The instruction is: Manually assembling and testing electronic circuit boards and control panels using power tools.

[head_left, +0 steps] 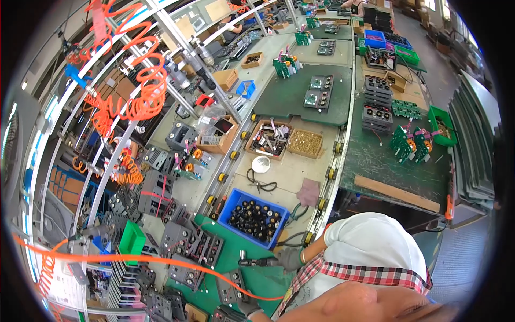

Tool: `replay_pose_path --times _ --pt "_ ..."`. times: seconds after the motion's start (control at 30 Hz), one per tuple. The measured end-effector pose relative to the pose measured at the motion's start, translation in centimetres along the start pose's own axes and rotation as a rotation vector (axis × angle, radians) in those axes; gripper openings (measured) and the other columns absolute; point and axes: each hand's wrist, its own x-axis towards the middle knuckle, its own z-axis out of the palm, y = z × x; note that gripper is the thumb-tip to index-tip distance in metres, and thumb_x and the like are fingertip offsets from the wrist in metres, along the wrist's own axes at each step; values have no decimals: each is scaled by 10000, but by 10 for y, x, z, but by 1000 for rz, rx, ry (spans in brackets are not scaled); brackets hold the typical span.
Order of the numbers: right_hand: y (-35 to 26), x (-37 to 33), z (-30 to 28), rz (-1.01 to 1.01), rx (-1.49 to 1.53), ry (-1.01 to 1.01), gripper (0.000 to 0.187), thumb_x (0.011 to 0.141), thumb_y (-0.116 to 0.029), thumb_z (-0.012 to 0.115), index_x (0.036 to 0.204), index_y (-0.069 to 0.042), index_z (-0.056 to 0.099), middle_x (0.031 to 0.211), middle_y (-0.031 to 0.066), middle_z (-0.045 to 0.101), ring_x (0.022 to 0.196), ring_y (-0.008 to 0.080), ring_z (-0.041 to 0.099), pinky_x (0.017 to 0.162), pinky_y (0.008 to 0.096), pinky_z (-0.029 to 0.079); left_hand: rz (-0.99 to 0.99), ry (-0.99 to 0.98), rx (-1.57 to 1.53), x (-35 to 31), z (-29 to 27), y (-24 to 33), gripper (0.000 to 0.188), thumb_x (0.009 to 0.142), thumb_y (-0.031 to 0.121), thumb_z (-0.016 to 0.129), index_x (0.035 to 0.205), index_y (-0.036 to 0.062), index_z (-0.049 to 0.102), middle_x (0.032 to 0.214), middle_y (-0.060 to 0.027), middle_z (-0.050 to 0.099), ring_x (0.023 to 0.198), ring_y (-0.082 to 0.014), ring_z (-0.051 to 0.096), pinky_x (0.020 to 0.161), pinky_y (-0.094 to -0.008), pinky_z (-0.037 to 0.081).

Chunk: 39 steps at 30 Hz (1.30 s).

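Observation:
My right hand (291,258), in a grey glove, is closed around the rear of a black powered driver (260,262) with a silver tip. The driver lies level above the green work mat (217,228). My left hand (248,306), also gloved, grips the near edge of a black plastic panel (229,288) with round fittings on it. Its fingertips are partly hidden. More black panels (185,241) with round fittings lie beside it on the mat. A blue bin (234,199) of black knob-like parts stands just past the driver.
An orange air hose (161,258) crosses low over the panels. Coiled orange hoses (147,91) hang from the metal frame. Past the blue bin are black-handled scissors (261,185), a white cup (261,164) and a box of brass-coloured screws (306,143). Green circuit boards (402,144) stand on another bench.

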Motion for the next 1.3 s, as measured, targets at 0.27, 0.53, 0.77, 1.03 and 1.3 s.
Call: replay_pose_path --times 0.27,0.53,0.77,1.03,1.3 --pt "-3 38 43 257 -48 259 535 692 -353 599 1190 -233 444 1088 102 478 1011 274 429 867 362 356 72 -397 320 -81 68 20 389 877 201 399 1230 38 393 1218 -120 472 1069 -237 505 895 -365 423" --pt "-8 21 -17 191 498 300 481 719 -186 562 1150 -41 404 939 212 561 889 371 545 775 424 427 -30 -379 108 -110 64 13 433 791 86 481 1208 28 377 1173 -143 468 1074 -264 495 923 -391 417" --pt "27 -10 -36 188 1365 -161 443 701 -172 579 1089 2 454 872 51 552 720 146 518 625 276 435 29 -320 17 -96 70 -14 347 825 40 446 1166 18 386 1065 -114 532 897 -237 580 727 -348 526" --pt "24 -16 -23 152 798 -176 628 610 -171 621 1180 -44 391 898 145 562 803 243 558 697 343 441 95 -80 -44 -85 90 -36 239 865 122 447 1096 60 435 850 -46 545 692 -131 564 563 -276 502" --pt "10 -7 -28 286 326 -136 586 596 -230 643 1111 -71 412 890 191 594 866 358 572 754 405 441 110 66 55 -91 97 -42 95 875 149 426 932 79 454 782 -29 528 634 -129 540 517 -266 483"
